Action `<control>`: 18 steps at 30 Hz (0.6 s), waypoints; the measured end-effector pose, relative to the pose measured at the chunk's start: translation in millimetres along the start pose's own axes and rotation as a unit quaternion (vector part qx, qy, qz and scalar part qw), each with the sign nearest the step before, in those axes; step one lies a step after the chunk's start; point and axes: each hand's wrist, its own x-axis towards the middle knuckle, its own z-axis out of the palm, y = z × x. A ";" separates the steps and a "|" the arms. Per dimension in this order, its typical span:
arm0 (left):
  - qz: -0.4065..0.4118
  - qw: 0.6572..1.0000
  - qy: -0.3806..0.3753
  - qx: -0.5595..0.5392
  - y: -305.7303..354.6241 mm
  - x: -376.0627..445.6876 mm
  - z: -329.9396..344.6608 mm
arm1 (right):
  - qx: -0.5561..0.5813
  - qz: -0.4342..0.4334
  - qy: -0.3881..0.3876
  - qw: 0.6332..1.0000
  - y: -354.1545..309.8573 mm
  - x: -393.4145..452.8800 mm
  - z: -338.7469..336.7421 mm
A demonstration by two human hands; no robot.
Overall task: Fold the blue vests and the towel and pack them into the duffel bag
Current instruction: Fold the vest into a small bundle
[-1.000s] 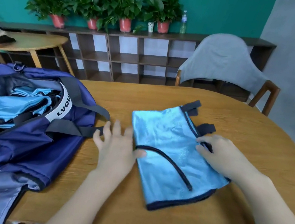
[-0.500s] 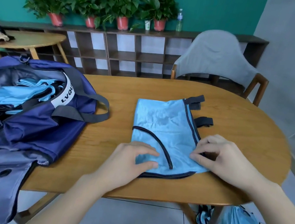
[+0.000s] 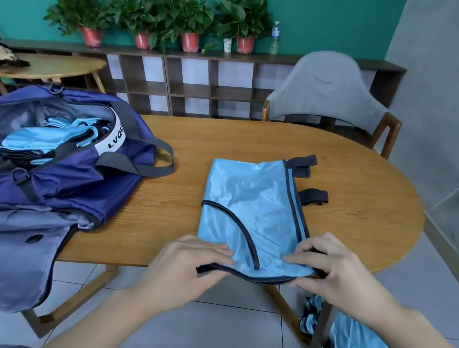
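Pinching the blue vest's (image 3: 253, 208) near hem at the table (image 3: 370, 197) edge, left hand (image 3: 192, 261) and right hand (image 3: 333, 273) both closed on it. Next: fold away, then into the duffel bag (image 3: 51, 162).

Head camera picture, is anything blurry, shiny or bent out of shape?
Head view: the vest shows pale sheen; the plants and the bag look slightly smeared; the table edge bows, wide-angle distortion; both hands stay fairly sharp.

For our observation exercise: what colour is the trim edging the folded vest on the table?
Dark navy, nearly black, on the light blue vest; the head view, the only one, shows it.
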 end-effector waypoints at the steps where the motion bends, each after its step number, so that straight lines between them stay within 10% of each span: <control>1: -0.033 0.999 0.018 -0.019 3.6 -0.3 -2.1 | 0.009 -0.005 0.007 1.000 -1.7 -1.6 0.5; 18: -0.142 0.957 0.171 -0.187 28.4 55.6 -30.1 | 0.283 0.083 0.158 0.943 -32.0 41.7 -53.6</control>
